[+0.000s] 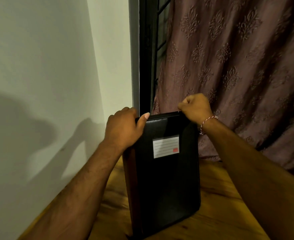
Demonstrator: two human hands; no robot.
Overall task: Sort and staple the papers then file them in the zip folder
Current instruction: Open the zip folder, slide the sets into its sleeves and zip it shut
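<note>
A black zip folder (165, 179) stands upright on the wooden table (217, 201), its front showing a white lined label (165, 146) with a small red mark. My left hand (123, 129) grips the folder's top left corner, thumb over the upper edge. At the top right corner my right hand (194, 107) is curled into a fist and pinches something small there, apparently the zip pull; the pull itself is hidden by the fingers. No papers or stapler are in view.
A pale wall (38, 84) runs along the table's left side. Behind the folder stands a dark window frame (145, 58), and a brown patterned curtain (238, 66) hangs to the right, reaching down to the table's back edge.
</note>
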